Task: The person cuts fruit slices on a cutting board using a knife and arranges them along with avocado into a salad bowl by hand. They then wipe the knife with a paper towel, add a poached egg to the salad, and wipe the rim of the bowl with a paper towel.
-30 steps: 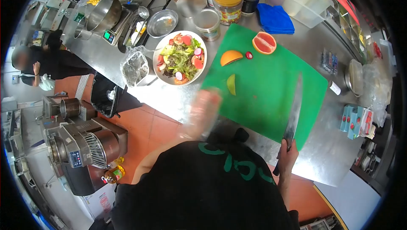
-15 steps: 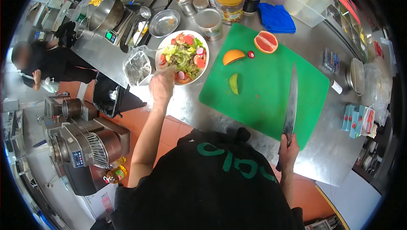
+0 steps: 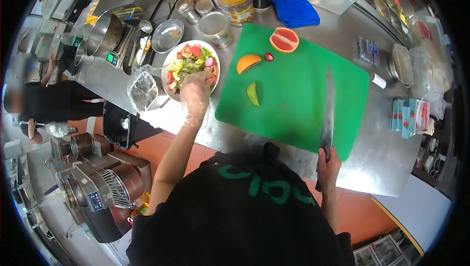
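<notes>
Spanning the middle of the view, the steel tabletop (image 3: 379,156) carries everything in work; on it lies the green cutting board (image 3: 293,102), angled, pieces grouped toward its far and left side; just left of the board stands the white bowl (image 3: 217,56), holding the salad (image 3: 187,65), leaves with red pieces and radish slices; the knife (image 3: 328,102) lies along the board's right side, tip pointing away.

Hands: right hand (image 3: 331,165) closed round the knife handle at the near edge; left hand (image 3: 195,94), apparently in a clear plastic glove, reaches over the bowl's near side, fingers down at the salad; cannot tell whether they grasp anything.

Smaller items, all on the board: grapefruit half (image 3: 284,40), cut face showing; orange piece (image 3: 248,63); green wedge (image 3: 252,94); radish piece (image 3: 269,57), smallest.

Progress (judgement): salad looks well built up, bowl nearly full, arranging by the left hand perhaps unfinished; four pieces remain outside the bowl; cannot tell whether any are meant for it.
</notes>
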Available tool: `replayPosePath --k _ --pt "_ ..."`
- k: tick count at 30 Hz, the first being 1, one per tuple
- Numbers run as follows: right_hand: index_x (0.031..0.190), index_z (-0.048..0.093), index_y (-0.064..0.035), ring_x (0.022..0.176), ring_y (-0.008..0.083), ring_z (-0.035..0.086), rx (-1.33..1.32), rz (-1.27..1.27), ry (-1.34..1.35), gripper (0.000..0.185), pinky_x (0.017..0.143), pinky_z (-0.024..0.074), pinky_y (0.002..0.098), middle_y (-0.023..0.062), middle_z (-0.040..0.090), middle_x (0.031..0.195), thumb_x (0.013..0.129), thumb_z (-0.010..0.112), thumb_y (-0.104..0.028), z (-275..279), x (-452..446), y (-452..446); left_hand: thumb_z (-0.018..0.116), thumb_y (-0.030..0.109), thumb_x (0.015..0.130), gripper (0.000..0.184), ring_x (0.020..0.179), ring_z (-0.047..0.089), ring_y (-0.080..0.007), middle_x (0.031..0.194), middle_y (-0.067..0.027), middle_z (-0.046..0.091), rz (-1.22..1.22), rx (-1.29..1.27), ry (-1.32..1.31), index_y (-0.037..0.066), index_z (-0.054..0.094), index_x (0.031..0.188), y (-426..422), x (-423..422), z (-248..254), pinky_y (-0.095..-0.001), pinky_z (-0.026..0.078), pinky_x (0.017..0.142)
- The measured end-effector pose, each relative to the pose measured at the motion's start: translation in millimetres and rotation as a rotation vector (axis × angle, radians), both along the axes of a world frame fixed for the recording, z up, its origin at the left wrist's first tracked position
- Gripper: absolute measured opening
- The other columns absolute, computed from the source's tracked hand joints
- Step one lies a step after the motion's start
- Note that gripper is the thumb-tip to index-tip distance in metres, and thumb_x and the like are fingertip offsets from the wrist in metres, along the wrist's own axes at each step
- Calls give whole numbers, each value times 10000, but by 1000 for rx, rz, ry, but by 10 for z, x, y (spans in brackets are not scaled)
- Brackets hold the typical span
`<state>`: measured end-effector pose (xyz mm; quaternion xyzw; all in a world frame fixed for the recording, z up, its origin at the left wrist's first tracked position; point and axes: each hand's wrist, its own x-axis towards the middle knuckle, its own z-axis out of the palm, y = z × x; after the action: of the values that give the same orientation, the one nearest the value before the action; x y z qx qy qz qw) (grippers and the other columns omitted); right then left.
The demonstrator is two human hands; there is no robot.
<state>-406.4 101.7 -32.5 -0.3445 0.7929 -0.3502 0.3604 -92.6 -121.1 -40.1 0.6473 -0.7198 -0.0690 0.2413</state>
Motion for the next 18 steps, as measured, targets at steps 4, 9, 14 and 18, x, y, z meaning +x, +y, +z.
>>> replayPosePath --k 4,9,14,18 --pt "898 521 7 420 57 397 3 84 89 125 385 304 245 -4 435 503 897 535 -117 -92 -60 23 645 125 741 111 788 593 -309 782 -135 629 29 19 -86 97 683 842 13 -56 0 -413 475 704" --pt "992 528 -13 442 110 424 60 73 144 142 418 329 283 32 453 524 887 549 -105 21 -35 -9 650 155 757 190 783 597 -294 819 -144 630 -57 -166 4 109 673 940 109 -108 178 -393 478 711" --pt "1136 505 -52 552 243 528 -165 82 439 279 521 409 350 122 568 702 862 554 -47 -74 -78 1 618 229 824 334 838 606 -310 939 -173 634 -35 -239 22 104 618 1133 364 -216 273 -386 468 770" --pt "1190 475 -55 763 345 588 -119 168 513 371 633 449 413 184 600 945 831 551 -2 -197 -204 27 514 269 905 422 975 583 -353 1179 -213 561 -38 -26 196 65 500 1274 442 -279 348 -439 424 871"
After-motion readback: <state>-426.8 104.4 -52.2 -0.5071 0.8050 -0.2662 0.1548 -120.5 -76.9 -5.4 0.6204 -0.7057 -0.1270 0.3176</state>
